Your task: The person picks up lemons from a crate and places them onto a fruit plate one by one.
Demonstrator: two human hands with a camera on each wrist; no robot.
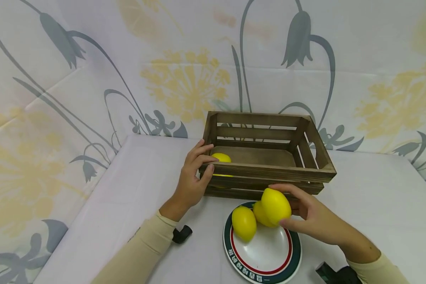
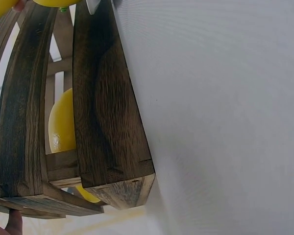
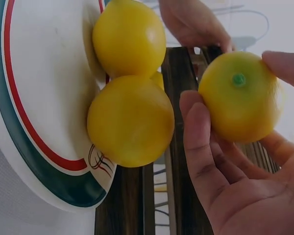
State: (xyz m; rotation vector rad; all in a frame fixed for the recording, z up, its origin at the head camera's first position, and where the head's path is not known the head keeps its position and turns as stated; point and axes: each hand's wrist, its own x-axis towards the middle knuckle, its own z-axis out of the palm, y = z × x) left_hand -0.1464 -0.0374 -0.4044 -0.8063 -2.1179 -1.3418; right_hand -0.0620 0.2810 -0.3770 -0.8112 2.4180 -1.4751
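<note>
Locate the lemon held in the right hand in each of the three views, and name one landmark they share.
Head view: the held lemon is at lower centre, gripped by the right hand above the plate.
Left wrist view: probably the yellow sliver at the top left corner; not certain.
Right wrist view: at right, pinched in the fingers.
Shared landmark: the wooden crate.

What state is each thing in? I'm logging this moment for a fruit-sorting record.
Left hand: grips the crate's corner.
Right hand: holds a lemon above the plate.
Crate: upright, one lemon inside.
Plate: flat on table, two lemons on it.
</note>
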